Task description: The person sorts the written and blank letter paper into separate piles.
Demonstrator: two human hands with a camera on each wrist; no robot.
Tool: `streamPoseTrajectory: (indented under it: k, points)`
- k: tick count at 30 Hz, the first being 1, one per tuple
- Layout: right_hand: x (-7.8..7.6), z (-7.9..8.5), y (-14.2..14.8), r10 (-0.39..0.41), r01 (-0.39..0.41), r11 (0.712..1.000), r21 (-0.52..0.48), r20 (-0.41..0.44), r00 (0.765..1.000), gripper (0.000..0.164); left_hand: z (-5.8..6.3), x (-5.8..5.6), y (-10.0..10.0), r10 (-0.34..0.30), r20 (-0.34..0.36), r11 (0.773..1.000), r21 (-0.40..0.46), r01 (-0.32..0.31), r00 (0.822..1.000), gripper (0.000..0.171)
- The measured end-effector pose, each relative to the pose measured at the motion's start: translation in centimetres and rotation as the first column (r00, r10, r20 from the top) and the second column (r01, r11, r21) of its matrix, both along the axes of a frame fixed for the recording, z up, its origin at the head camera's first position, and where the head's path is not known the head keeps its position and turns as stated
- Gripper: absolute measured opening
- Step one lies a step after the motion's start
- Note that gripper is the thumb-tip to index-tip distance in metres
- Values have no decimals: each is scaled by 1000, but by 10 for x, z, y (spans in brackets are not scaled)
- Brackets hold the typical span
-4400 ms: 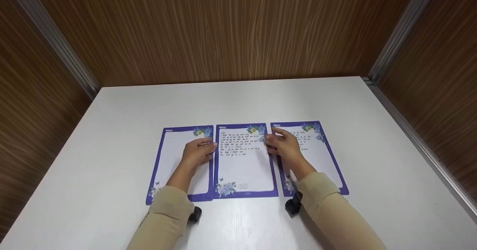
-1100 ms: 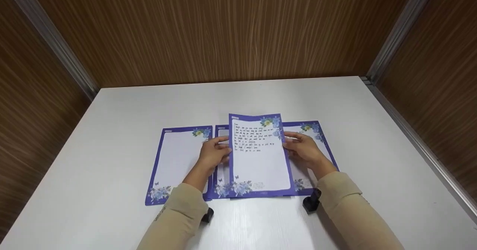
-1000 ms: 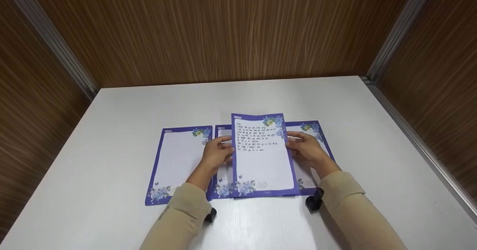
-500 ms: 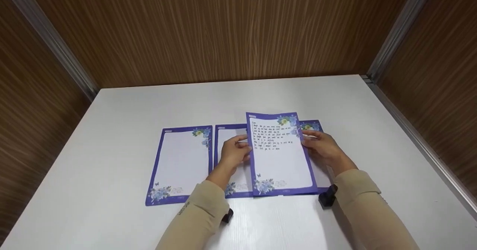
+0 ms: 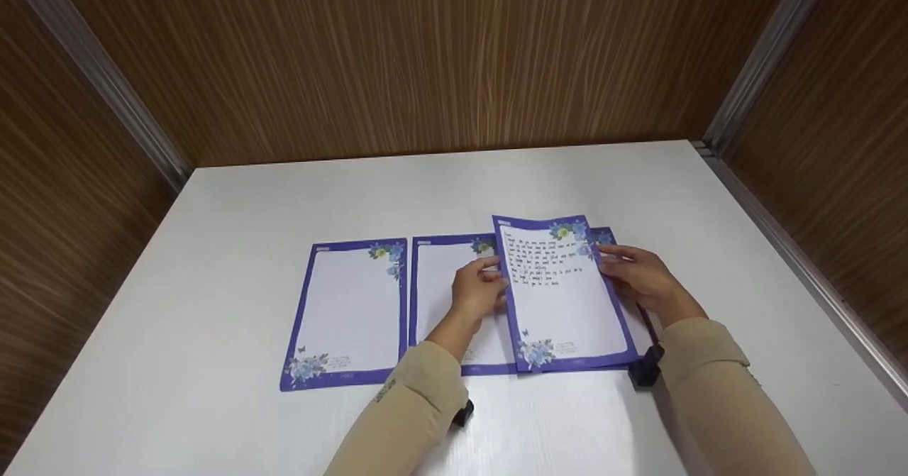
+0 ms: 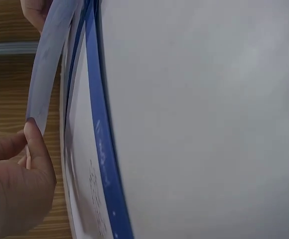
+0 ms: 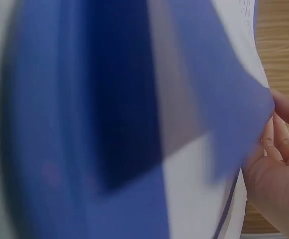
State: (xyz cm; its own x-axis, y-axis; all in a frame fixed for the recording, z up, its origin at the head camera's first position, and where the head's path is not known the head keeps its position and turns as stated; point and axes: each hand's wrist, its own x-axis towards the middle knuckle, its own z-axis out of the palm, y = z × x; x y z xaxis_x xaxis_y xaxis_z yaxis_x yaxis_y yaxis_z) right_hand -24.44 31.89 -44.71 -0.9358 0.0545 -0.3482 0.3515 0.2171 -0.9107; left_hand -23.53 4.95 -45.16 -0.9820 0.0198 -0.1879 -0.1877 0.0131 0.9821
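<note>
A purple-bordered sheet of letter paper (image 5: 560, 320) with handwriting hangs tilted above the right-hand stack, its top bowed. My left hand (image 5: 477, 291) pinches its left edge between thumb and fingers; the left wrist view shows the thumb (image 6: 37, 144) on the sheet's edge. My right hand (image 5: 642, 277) pinches the opposite edge, also seen in the right wrist view with the paper (image 7: 234, 99) between thumb and fingers. Beneath it the right-hand letter paper (image 5: 603, 235) is mostly covered. The middle letter paper (image 5: 454, 306), with no handwriting visible, lies partly behind my left hand and sleeve.
A third letter paper (image 5: 351, 313) without handwriting lies at the left, beside the middle one. All rest on a white table (image 5: 234, 249). Wood-grain panels (image 5: 440, 57) stand behind and at both sides. Black wrist cameras (image 5: 644, 369) sit under the sleeves.
The handwritten sheet has been lifted off the middle stack and carried right by both hands, now over the right-hand paper. The middle paper beneath, without visible handwriting, is uncovered.
</note>
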Motion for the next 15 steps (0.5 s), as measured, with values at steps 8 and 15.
streamPoseTrajectory:
  k: [8, 15]
  points:
    - [2, -1, 14, 7, -7, 1000, 10, 0, 1000, 55, 0, -1, 16, 0, 3, 1000, -30, 0, 1000, 40]
    - [1, -1, 22, -28, 27, 998, 53, 22, 999, 54, 0, -1, 26, -6, -3, 999, -45, 6, 1000, 39]
